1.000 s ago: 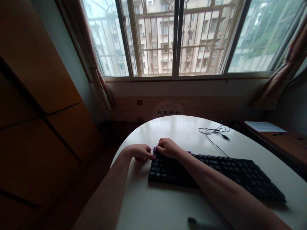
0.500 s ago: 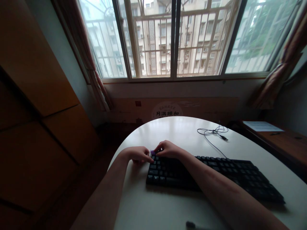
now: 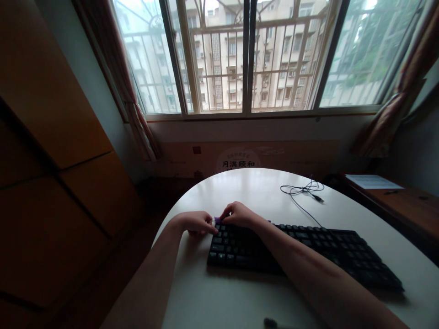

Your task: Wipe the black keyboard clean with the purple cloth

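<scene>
A black keyboard (image 3: 308,251) lies on a round white table (image 3: 254,187). Both my hands meet at its far left corner. My left hand (image 3: 195,222) rests on the table beside the keyboard, fingers curled and pinching a small purple piece (image 3: 217,220) at the corner key. My right hand (image 3: 240,214) reaches across the keys, its fingers closed on the same purple piece from the right. My right forearm lies over the left part of the keyboard and hides several keys.
A thin black cable (image 3: 303,189) lies coiled on the table behind the keyboard. A small dark object (image 3: 270,323) sits at the near table edge. A wooden side desk (image 3: 394,196) with paper stands right. Wooden cabinets (image 3: 58,173) fill the left; a barred window (image 3: 247,55) is ahead.
Both hands stay at the keyboard's far left corner; the fingers have shifted slightly on the purple piece. The view has tilted a little upward.
</scene>
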A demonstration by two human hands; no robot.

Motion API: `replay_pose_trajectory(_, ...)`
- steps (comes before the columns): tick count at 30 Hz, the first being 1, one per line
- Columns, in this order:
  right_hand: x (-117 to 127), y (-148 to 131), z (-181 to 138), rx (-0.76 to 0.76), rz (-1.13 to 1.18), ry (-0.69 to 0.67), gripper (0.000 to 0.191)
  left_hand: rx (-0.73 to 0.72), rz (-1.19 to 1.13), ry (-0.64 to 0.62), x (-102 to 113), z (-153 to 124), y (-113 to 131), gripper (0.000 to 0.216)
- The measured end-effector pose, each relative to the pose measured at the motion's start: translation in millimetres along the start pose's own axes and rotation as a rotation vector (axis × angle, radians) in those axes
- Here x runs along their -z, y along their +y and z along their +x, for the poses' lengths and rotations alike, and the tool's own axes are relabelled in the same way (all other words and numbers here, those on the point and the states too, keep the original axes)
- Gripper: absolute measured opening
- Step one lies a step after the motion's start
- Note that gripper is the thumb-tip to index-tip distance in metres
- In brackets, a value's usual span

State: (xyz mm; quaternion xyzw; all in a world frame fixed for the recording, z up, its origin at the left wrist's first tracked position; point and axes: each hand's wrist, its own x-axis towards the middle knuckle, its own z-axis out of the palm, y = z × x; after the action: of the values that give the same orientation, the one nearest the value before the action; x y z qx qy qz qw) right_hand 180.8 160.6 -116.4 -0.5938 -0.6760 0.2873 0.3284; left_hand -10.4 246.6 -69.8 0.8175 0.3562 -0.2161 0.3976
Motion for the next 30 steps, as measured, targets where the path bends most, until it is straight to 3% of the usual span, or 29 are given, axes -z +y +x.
replay_pose_trajectory(6, -3, 1, 0, -0.048, 0.014, 0.03, 0.024, -0.004, -0.014, 0.006, -1, 2, -2, 0.05)
replay_pose_trajectory(18, 6, 0, -4, -0.008, 0.156, -0.127, 0.034, 0.001, -0.012, 0.001, -1, -3, 3, 0.048)
replay_pose_trajectory(30, -8, -4, 2, -0.117, 0.091, 0.001, 0.03, -0.003, -0.02, -0.001, -1, -1, 1, 0.042)
